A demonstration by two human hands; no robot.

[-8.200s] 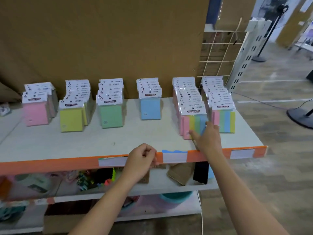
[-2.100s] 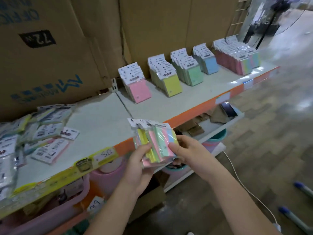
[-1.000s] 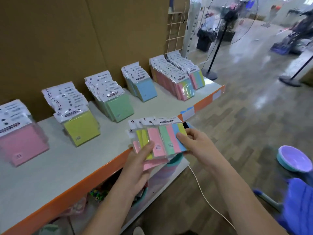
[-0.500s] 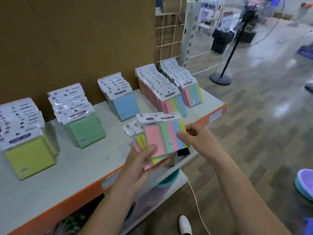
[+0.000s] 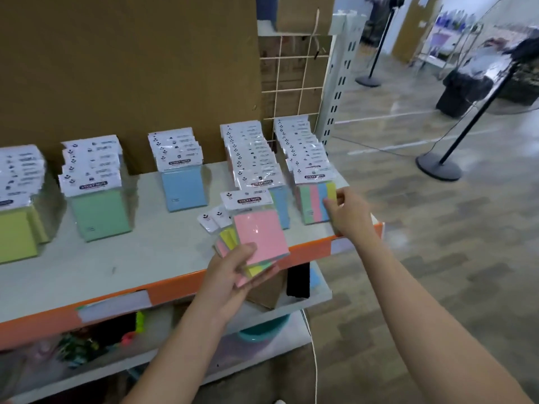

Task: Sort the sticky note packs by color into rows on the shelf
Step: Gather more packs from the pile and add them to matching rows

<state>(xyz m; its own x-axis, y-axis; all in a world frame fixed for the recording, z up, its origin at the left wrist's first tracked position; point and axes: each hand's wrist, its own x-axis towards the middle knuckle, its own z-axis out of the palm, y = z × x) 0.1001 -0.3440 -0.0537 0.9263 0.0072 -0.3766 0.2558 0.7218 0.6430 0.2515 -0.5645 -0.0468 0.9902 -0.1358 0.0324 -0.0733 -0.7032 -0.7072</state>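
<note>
Along the shelf (image 5: 145, 258), rows of packs stand from nine o'clock toward three: yellow packs (image 5: 14, 231), green packs (image 5: 99, 212), blue packs (image 5: 185, 191), then two rows of striped packs (image 5: 256, 158). At five o'clock from the blue row, over the shelf's front edge, the left hand (image 5: 230, 275) grips a fanned bundle of packs (image 5: 226, 239), with a pink pack (image 5: 261, 237) on top and the thumb curled over its lower edge. At three o'clock, the right hand (image 5: 348, 217) pinches the right edge of the front striped pack (image 5: 313, 202) in the last row.
</note>
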